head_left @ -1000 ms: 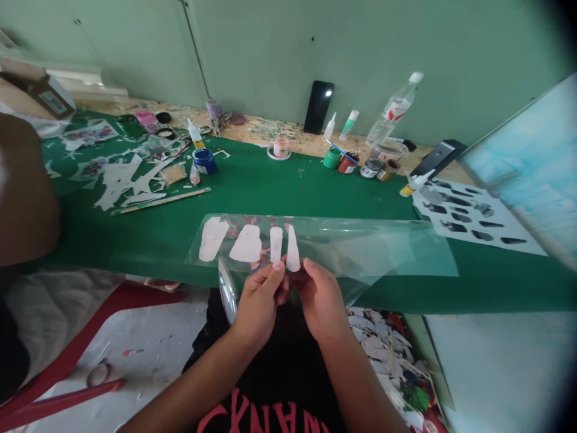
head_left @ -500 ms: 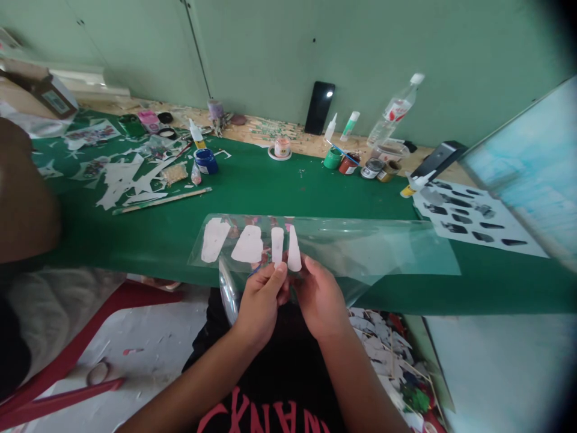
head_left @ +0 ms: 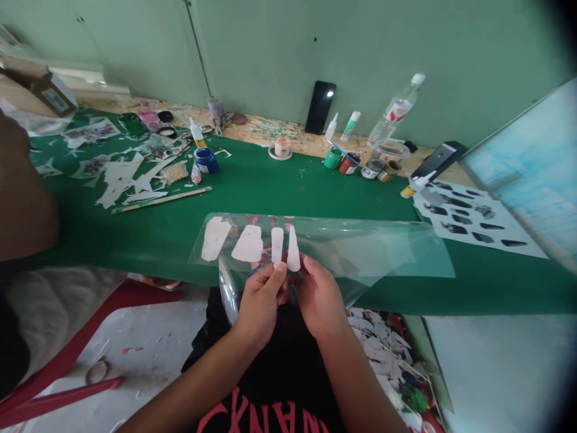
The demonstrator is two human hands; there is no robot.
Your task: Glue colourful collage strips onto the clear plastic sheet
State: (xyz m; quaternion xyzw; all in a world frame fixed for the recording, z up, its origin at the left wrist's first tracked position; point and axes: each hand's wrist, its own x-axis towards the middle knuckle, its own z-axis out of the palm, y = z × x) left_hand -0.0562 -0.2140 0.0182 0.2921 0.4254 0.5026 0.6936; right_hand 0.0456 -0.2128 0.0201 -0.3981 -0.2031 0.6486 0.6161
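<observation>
A clear plastic sheet (head_left: 333, 246) lies across the front edge of the green table, its near left part curling up. Several white paper cutouts sit in a row on it: a wide piece (head_left: 215, 239), another wide piece (head_left: 247, 244), a narrow strip (head_left: 277, 243) and a tapered strip (head_left: 293, 251). My left hand (head_left: 264, 297) pinches the sheet at its near edge, thumb on top by the narrow strip's lower end. My right hand (head_left: 322, 294) is closed on the sheet beside the tapered strip, its fingertips partly hidden. Something thin and blue shows by my left hand.
Paint jars (head_left: 332, 157), a bottle (head_left: 396, 108) and a phone (head_left: 320, 107) stand toward the wall. Paper scraps (head_left: 119, 177) and a wooden stick (head_left: 162, 200) lie left. A printed sheet (head_left: 478, 219) lies right. Another person's arm (head_left: 29, 192) is at far left.
Both hands keep the same hold. The sheet's right end has shifted slightly left, and the other person's arm at far left has moved a little.
</observation>
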